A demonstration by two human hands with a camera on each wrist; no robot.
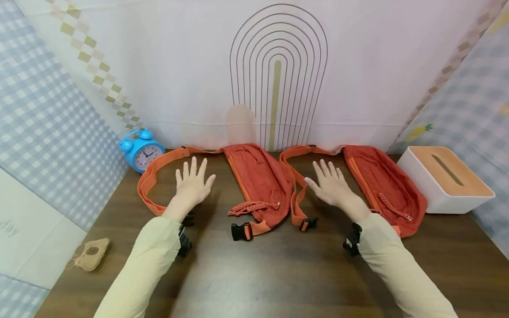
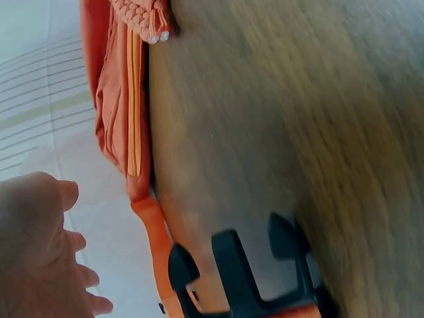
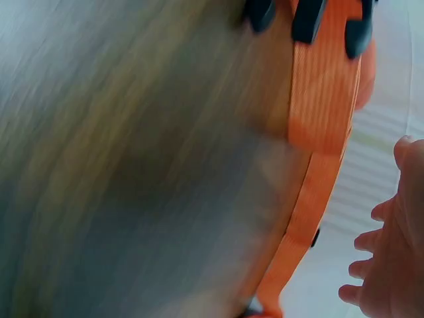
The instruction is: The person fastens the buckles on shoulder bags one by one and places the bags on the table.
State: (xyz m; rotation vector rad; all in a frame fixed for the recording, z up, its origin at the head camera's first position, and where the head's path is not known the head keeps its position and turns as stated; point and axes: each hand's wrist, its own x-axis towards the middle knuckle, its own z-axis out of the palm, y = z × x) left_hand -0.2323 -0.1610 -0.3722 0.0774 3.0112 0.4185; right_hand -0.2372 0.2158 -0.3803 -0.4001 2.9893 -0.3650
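Observation:
Two rust-red waist bags with orange straps lie side by side on the table. My left hand [image 1: 192,187], fingers spread and holding nothing, hovers within the looped strap [image 1: 149,179] of the middle waist bag [image 1: 258,176]. A black prong buckle [image 2: 242,278] shows large below that hand in the left wrist view. My right hand [image 1: 332,187] is likewise spread and holds nothing, between the two bags and beside the right waist bag [image 1: 383,185]. Its orange strap [image 3: 318,192] crosses the right wrist view. The middle bag's black socket buckle [image 1: 241,231] points left.
A blue alarm clock [image 1: 142,150] stands at the back left. A white tissue box [image 1: 445,181] with a wooden lid is at the right, against the right bag. A small beige pouch-like item [image 1: 91,255] lies at the left table edge. Fabric walls enclose the back and sides.

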